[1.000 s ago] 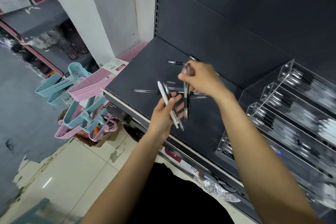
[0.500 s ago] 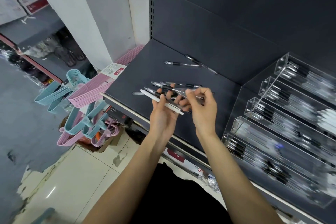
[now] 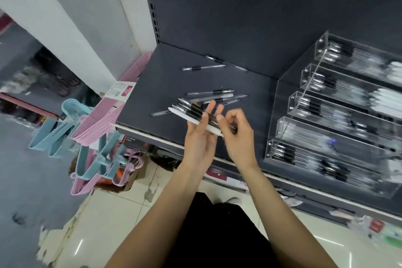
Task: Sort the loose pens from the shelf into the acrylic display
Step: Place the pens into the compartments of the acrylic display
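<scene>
Several pens [image 3: 195, 113] lie across the left hand [image 3: 199, 141], fingers loosely cradling; right hand [image 3: 236, 135] pinches their ends. Gathering step (more pens [image 3: 208, 93] remain on shelf [image 3: 152, 93]). Next: carry bundle to display [image 3: 282, 102].

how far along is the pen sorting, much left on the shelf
Partly done. The acrylic display already holds pens in its tiers, though blur hides how full. In hand: the left hand holds a bundle of pens, one of them white, with the right hand at its far end. Left: several loose pens lie mid-shelf and two more near the back panel.
</scene>
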Demonstrator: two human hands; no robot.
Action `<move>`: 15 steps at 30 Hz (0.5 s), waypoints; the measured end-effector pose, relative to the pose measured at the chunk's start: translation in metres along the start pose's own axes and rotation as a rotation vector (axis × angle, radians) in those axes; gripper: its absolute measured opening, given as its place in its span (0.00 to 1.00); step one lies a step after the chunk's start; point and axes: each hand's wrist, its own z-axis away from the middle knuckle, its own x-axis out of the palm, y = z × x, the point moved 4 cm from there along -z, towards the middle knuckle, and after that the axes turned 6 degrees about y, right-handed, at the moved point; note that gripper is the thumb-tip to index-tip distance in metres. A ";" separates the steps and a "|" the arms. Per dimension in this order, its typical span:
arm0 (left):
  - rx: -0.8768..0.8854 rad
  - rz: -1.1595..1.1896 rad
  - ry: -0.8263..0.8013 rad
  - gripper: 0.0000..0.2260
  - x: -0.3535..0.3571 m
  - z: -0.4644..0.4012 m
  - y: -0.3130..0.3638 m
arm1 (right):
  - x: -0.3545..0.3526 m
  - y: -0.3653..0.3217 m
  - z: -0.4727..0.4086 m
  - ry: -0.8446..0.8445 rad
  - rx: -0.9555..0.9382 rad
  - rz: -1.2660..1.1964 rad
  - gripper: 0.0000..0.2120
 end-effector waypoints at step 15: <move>-0.023 -0.846 -0.110 0.12 0.034 0.046 -0.119 | -0.163 0.061 0.047 0.048 0.183 -0.256 0.05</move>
